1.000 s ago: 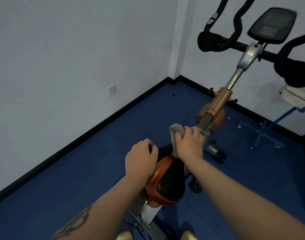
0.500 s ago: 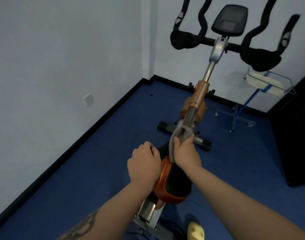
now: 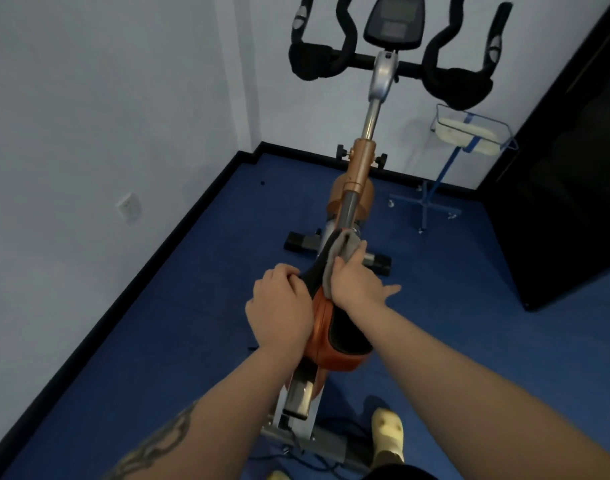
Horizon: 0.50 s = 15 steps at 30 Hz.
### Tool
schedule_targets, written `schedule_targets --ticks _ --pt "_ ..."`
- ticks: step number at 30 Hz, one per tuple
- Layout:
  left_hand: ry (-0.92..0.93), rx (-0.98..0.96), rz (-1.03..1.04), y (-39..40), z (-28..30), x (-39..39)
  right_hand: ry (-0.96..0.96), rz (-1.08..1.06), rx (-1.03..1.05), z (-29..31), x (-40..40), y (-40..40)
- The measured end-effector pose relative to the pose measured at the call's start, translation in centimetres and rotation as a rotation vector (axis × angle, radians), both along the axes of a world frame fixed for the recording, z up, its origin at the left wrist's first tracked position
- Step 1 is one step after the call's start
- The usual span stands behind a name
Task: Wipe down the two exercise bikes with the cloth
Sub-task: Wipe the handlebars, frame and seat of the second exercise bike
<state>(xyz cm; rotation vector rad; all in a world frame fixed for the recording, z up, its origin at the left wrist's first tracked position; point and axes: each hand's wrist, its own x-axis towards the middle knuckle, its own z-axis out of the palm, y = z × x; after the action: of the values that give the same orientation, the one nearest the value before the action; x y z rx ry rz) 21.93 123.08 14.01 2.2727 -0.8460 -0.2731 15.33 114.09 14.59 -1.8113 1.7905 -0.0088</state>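
Observation:
One exercise bike (image 3: 360, 168) stands in front of me, with black handlebars (image 3: 314, 60) and a console (image 3: 393, 22) at the far end. Its orange and black saddle (image 3: 345, 337) is right below me. My left hand (image 3: 279, 306) grips the saddle's left side, fingers curled over the edge. My right hand (image 3: 355, 282) presses a grey cloth (image 3: 345, 247) onto the saddle's nose with fingers stretched forward and the little finger spread out to the right. No second bike is in view.
White walls meet in a corner behind the bike, with a wall socket (image 3: 129, 207) on the left. A blue stand with a white tray (image 3: 466, 129) is at the back right, beside a tall dark cabinet (image 3: 556, 188). My pale shoe (image 3: 386, 434) rests by the rear base on blue floor.
The view has swung so the bike is centred. My right hand has flattened over the cloth on the saddle's nose. My left hand stays on the saddle's side.

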Motion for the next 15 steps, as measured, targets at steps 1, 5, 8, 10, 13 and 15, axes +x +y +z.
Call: schedule_targets --ticks 1,5,8,10,13,15 --pt "0.004 -0.008 -0.008 0.1 0.0 0.0 0.023 0.052 -0.036 -0.2 -0.5 0.9" --pt "-0.022 0.015 -0.046 0.1 0.1 -0.1 0.062 0.193 -0.116 -1.0 -2.4 2.9" --pt "-0.020 0.015 -0.051 0.1 0.2 -0.2 0.014 0.073 0.032 0.2 -0.7 0.9" --pt "-0.020 0.006 -0.053 0.2 0.1 -0.1 -0.001 0.052 0.012 0.5 -0.3 1.1" --pt "-0.019 -0.011 -0.052 0.4 -0.1 0.0 0.005 0.186 -0.189 -0.2 -2.2 4.5" --pt "-0.017 -0.017 -0.053 0.2 -0.1 -0.1 0.024 0.246 -0.213 -0.6 -3.1 5.1"
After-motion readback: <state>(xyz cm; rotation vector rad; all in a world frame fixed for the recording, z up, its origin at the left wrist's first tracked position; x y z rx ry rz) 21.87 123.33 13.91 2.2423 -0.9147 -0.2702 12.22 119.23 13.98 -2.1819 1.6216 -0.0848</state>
